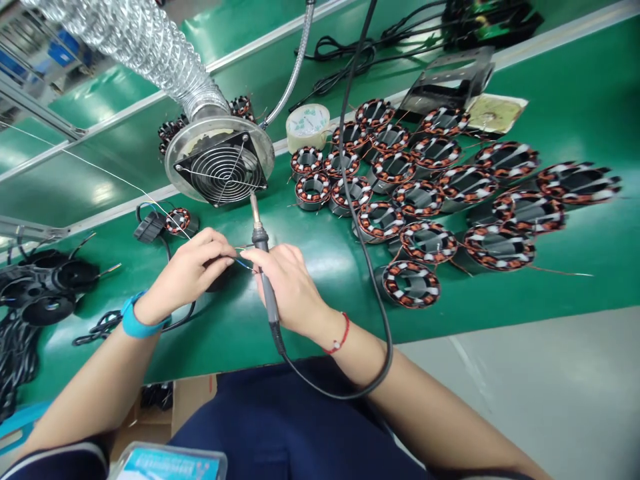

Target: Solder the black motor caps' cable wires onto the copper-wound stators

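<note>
My right hand is closed around a soldering iron, whose metal tip points up toward the fan. My left hand is closed in a pinch on thin wires that run across to my right hand's fingertips. A dark part lies under my left hand, mostly hidden. The iron's black cord loops back over my right forearm. A thin solder wire stretches from the left toward my left hand.
A fume fan on a silver flexible duct stands just beyond my hands. Several copper-wound stators cover the green belt to the right. A tape roll sits behind them. Black fan parts lie at left.
</note>
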`<state>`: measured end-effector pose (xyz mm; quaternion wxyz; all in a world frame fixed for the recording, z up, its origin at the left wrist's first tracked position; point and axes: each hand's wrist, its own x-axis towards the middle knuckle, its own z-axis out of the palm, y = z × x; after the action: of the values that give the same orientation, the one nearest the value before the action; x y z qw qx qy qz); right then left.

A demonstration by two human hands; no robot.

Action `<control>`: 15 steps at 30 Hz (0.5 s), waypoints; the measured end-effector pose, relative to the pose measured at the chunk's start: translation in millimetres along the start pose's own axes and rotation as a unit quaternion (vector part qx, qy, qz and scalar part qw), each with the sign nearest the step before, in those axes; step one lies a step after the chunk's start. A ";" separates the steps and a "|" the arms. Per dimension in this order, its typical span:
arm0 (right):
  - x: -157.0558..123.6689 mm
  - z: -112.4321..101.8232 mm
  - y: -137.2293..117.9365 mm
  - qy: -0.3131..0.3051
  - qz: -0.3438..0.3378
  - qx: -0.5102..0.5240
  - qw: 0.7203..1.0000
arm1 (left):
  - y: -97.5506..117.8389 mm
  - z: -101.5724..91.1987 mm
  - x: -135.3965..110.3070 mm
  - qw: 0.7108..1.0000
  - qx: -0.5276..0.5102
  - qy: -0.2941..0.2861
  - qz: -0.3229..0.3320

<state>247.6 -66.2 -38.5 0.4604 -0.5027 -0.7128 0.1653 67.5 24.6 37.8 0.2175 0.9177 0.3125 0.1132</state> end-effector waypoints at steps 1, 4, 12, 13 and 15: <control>0.3 -1.2 0.7 0.000 0.009 0.001 1.000 | 0.7 -0.2 0.4 1.000 -0.018 0.003 -0.004; 2.2 -6.2 2.8 0.006 0.038 0.014 0.999 | 2.9 2.5 1.3 0.999 -0.048 0.005 -0.009; 7.0 -14.6 7.2 0.081 0.067 0.024 0.994 | 14.5 18.0 10.9 0.999 0.000 -0.054 -0.007; 6.7 -14.7 7.0 0.082 0.068 0.022 0.994 | 15.7 17.8 11.7 0.998 0.007 -0.056 -0.002; 6.1 -14.9 6.4 0.082 0.072 0.019 0.994 | 17.3 15.9 12.3 0.998 0.016 -0.058 0.010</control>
<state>263.0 -61.5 -32.2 0.5137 -0.5558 -0.6312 0.1698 91.6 14.7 32.9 0.2191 0.9293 0.2917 0.0567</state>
